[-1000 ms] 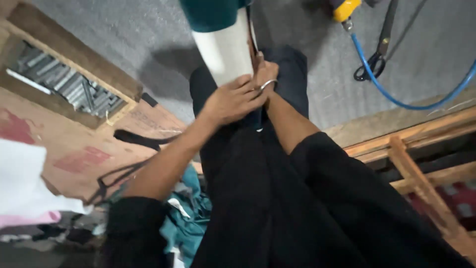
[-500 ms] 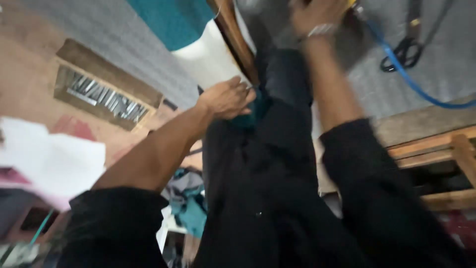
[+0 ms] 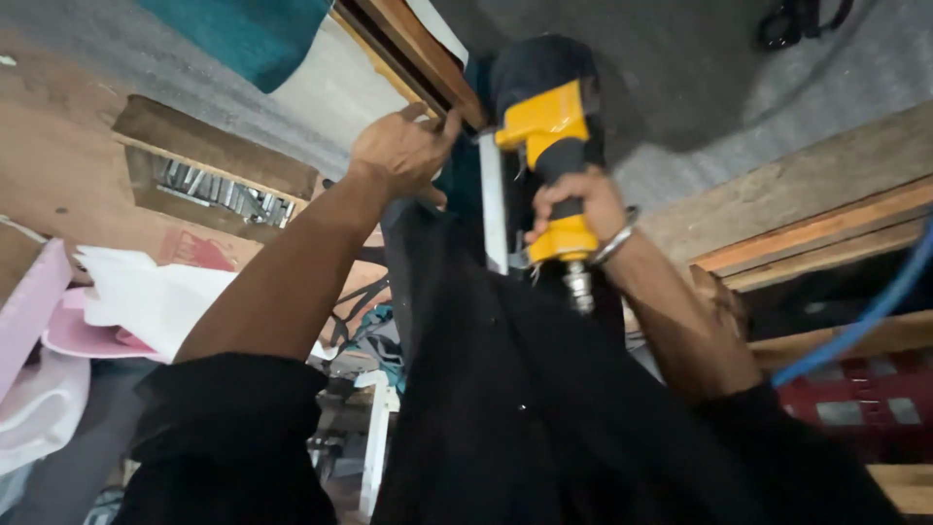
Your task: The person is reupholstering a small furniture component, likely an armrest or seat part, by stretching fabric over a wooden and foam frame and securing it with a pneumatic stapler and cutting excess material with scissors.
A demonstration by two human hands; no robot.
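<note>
Gripping yellow nail gun [image 3: 549, 146] – right hand [image 3: 573, 199] closed | left hand [image 3: 400, 151] pinching wooden frame [image 3: 418, 44] edge

**Around the wooden tray of metal parts**

We take the shallow wooden tray [image 3: 209, 175], filled with small metal pieces, as our landmark. Above it and to its right we see teal fabric [image 3: 243, 34]. Below it we see white sheets [image 3: 155, 297], and left of those pale pink material [image 3: 34, 311]. Far to its right lie stacked wooden beams [image 3: 807, 209], with a blue hose [image 3: 875, 311] crossing below them.
</note>
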